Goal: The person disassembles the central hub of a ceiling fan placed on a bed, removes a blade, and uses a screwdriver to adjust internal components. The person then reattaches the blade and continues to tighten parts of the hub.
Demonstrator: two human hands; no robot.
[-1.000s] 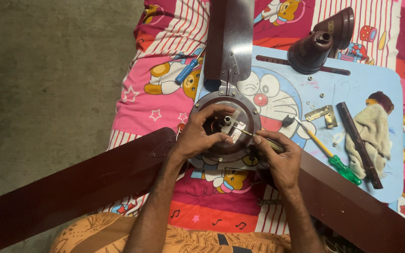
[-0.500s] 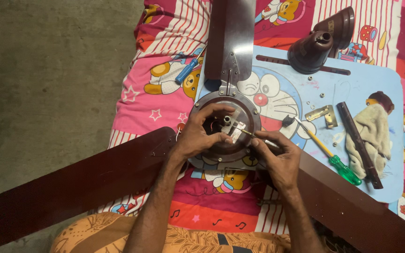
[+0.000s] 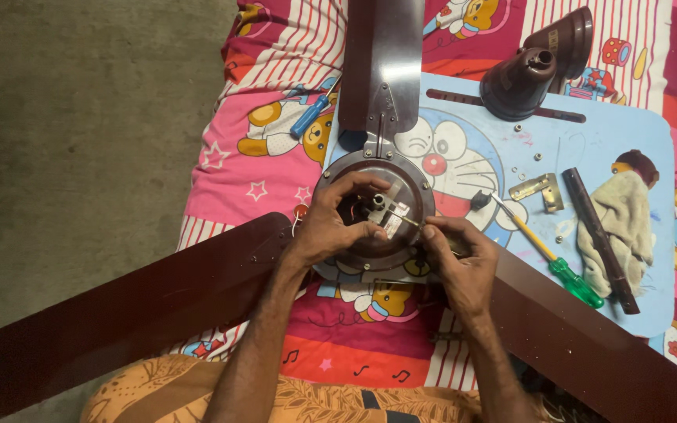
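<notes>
Flat, fan motor (image 3: 375, 227), shaft upward.

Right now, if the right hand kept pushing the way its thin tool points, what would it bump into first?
Probably the small white part at the fan motor's centre; the right hand aims its thin tool up-left at it, beside the left hand.
</notes>
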